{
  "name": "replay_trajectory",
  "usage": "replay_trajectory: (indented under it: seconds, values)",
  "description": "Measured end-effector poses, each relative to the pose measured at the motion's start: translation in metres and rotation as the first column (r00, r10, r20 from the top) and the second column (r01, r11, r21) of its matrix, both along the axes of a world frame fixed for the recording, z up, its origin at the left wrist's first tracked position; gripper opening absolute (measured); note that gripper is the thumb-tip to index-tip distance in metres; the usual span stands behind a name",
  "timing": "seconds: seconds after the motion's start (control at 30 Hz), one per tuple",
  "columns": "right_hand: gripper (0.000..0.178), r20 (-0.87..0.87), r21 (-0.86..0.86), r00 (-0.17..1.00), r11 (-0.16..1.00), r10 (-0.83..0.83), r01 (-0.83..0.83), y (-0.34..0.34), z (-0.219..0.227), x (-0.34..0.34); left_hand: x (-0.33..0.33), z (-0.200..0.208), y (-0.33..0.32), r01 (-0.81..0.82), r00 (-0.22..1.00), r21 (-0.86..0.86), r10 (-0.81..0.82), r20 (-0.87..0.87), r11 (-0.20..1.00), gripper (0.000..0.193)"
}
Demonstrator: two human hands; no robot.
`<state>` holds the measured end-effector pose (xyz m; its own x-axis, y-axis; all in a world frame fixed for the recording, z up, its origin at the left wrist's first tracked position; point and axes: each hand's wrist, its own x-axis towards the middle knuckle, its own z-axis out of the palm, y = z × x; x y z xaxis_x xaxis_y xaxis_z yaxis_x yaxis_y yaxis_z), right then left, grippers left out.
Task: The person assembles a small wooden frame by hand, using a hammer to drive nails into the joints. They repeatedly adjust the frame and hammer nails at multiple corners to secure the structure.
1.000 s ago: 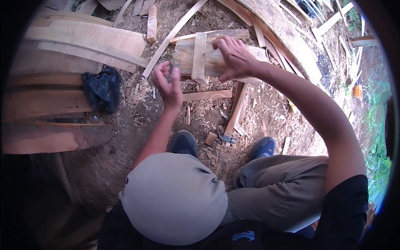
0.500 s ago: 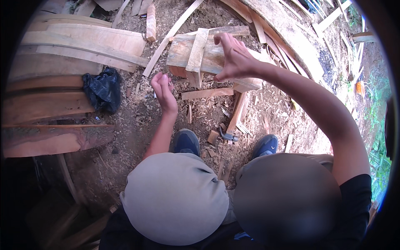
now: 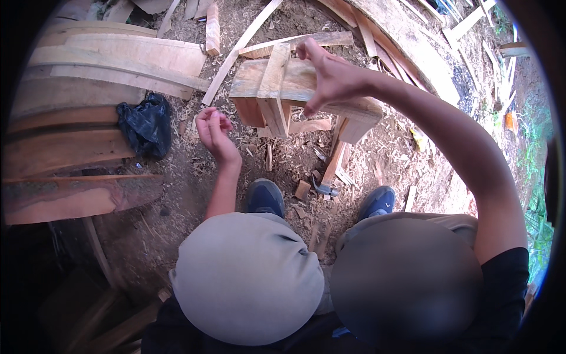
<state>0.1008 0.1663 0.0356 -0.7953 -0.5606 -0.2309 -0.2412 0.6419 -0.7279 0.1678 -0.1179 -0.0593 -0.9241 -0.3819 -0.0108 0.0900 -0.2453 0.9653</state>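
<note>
A small wooden stool or bench (image 3: 300, 78) of pale rough planks stands in front of me, with a narrow wooden strip (image 3: 275, 69) laid across its top. My right hand (image 3: 336, 76) spans the top plank, fingers over the far edge and thumb at the near edge, gripping it. To the left of the stool, my left hand (image 3: 215, 133) is raised with curled fingers; whatever they may hold is too small to make out. Between my shoes lies a claw hammer (image 3: 325, 189), its head beside a wood piece below the stool.
Stacked curved boards (image 3: 118, 59) fill the left side, with a black plastic bag (image 3: 145, 125) against them. Loose offcuts and shavings cover the dirt ground. A small wood block (image 3: 302, 189) lies near my left shoe (image 3: 265, 197). Long curved timber (image 3: 407, 47) runs along the back right.
The stool has tilted and shifted slightly toward me and left in my right hand's grip, showing more of its end legs. My left hand has moved a little left and down, away from it.
</note>
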Motion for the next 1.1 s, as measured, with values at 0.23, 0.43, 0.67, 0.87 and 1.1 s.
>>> replay_trajectory:
  seconds: [0.23,0.43,0.67,0.87,1.1]
  values:
    - [0.104,0.324,-0.125,0.946,0.991,-0.011,0.054,0.009,0.017,0.035,-0.009,0.012,-0.021,0.328,0.944,-0.230,-0.321,0.071,0.916,0.042]
    - [0.096,-0.079,0.142,0.996,0.989,0.044,-0.032,0.002,0.029,0.046,0.013,-0.008,0.005,-0.051,0.993,-0.046,0.056,0.102,0.998,0.028]
    - [0.092,-0.262,0.079,0.959,0.988,-0.108,0.133,0.002,0.039,0.034,0.050,-0.042,0.030,0.084,0.950,0.052,-0.095,0.297,0.995,0.018]
    - [0.098,-0.217,-0.014,0.951,0.974,-0.222,0.224,0.011,0.047,0.030,0.045,-0.042,0.038,0.340,0.908,0.022,-0.334,0.255,0.940,0.018]
    - [0.097,-0.303,0.008,0.909,0.953,-0.286,0.302,0.023,0.008,0.026,0.039,-0.055,0.038,0.341,0.901,0.041,-0.339,0.271,0.939,0.019]
